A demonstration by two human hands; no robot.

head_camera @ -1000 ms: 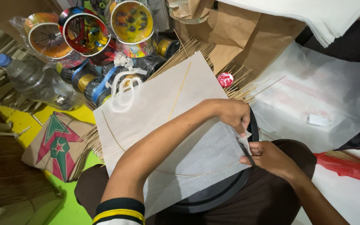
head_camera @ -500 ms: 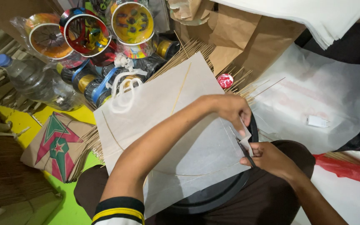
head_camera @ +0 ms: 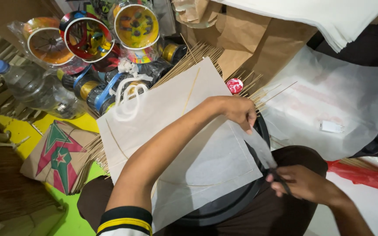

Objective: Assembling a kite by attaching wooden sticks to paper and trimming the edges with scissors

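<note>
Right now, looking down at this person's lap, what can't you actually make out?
Head view only:
- Tool in the right hand: motion blur and curled fingers hide it.
- Black round tray: mostly under the white paper sheet.
- Left hand fingertips: bent under, out of sight.
- White paper stack: cut off by the top edge.
</note>
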